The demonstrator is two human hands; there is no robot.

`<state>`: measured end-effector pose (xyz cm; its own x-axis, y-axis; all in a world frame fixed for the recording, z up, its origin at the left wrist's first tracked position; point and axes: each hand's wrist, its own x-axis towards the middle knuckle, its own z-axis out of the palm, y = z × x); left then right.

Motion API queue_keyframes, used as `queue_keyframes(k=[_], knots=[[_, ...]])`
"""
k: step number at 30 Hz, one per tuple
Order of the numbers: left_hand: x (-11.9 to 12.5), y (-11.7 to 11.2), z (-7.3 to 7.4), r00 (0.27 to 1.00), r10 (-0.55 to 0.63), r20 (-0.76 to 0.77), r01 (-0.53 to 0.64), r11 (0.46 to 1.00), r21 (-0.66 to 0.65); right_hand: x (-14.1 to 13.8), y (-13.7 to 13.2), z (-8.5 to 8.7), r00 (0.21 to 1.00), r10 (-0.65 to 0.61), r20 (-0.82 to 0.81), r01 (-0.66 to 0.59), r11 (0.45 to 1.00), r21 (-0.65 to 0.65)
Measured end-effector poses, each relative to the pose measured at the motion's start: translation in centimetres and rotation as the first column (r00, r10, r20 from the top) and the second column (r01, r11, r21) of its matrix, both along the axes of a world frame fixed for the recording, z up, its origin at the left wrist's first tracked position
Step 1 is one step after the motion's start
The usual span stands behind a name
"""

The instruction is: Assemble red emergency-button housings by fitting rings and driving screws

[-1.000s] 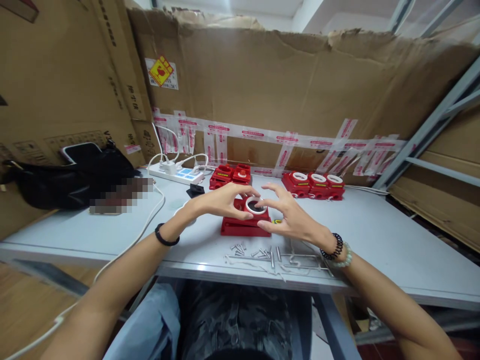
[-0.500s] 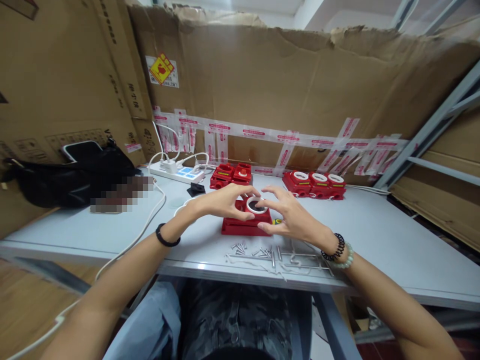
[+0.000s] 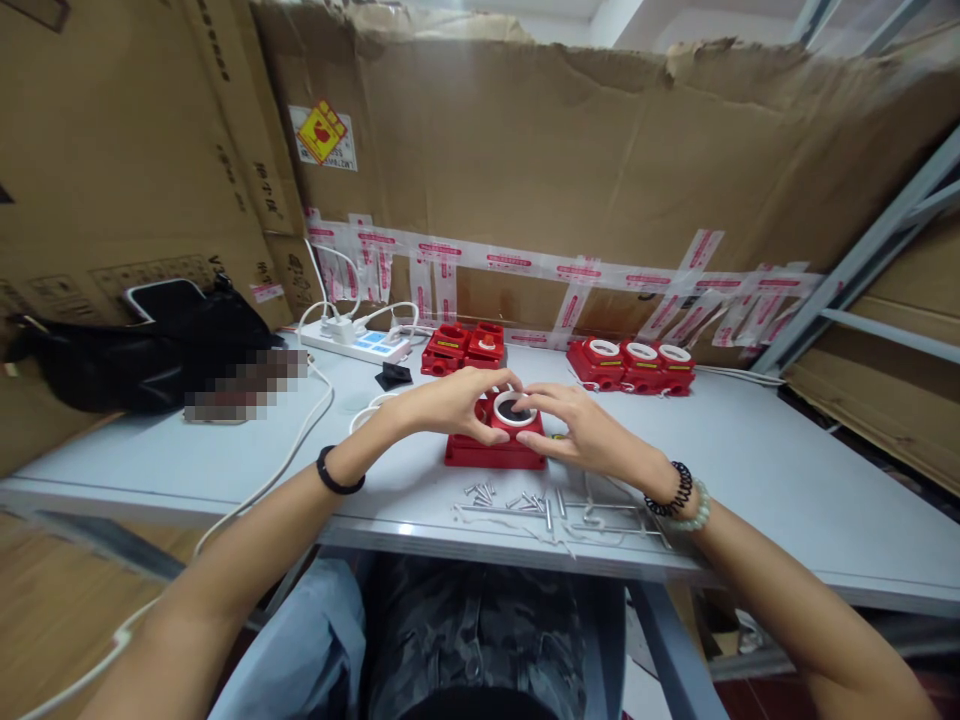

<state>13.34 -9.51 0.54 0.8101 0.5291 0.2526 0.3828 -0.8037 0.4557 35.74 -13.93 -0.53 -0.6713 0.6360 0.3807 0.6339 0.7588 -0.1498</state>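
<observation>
A red box-shaped housing [image 3: 491, 456] stands on the table in front of me, with a white ring [image 3: 515, 423] around a dark round centre on its top. My left hand [image 3: 459, 400] curves around the ring's left side, thumb at the front and fingers behind. From the right, my right hand [image 3: 583, 422] curves around the other side, thumb low at the front, with one finger across the dark centre. Close in front of the housing lie several loose screws [image 3: 531, 502] and some metal rods [image 3: 619, 528].
Behind stand more red housings, some opened [image 3: 461, 348] and several with white rings [image 3: 630, 368]. A power strip [image 3: 360, 343] with white cables, a black piece [image 3: 393, 376], loose white rings [image 3: 365, 415] and a black bag [image 3: 150, 350] are on the left. Cardboard [image 3: 525, 150] walls the back.
My right hand has closed in on the ring, its fingers drawing together around the right side. The lower housing parts now look pressed flush. My left hand has hardly moved.
</observation>
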Motion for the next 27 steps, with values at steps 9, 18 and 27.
queue_keyframes(k=[9, 18, 27], knots=[[0.2, -0.1, -0.4, 1.0, 0.005, -0.012, -0.006, 0.998, -0.056, 0.1, 0.0, 0.1, 0.999, 0.024, 0.028, -0.024, 1.0, -0.02], [-0.1, 0.0, -2.2, 0.997, -0.065, 0.046, 0.069, 0.994, -0.08, -0.1, -0.1, -0.1, 1.0, 0.022, 0.0, -0.022, 1.0, -0.013], [0.1, -0.3, -2.2, 1.0, -0.027, 0.003, 0.027, 0.999, -0.026, -0.3, 0.1, 0.0, 0.999, 0.009, -0.05, -0.007, 0.999, 0.038]])
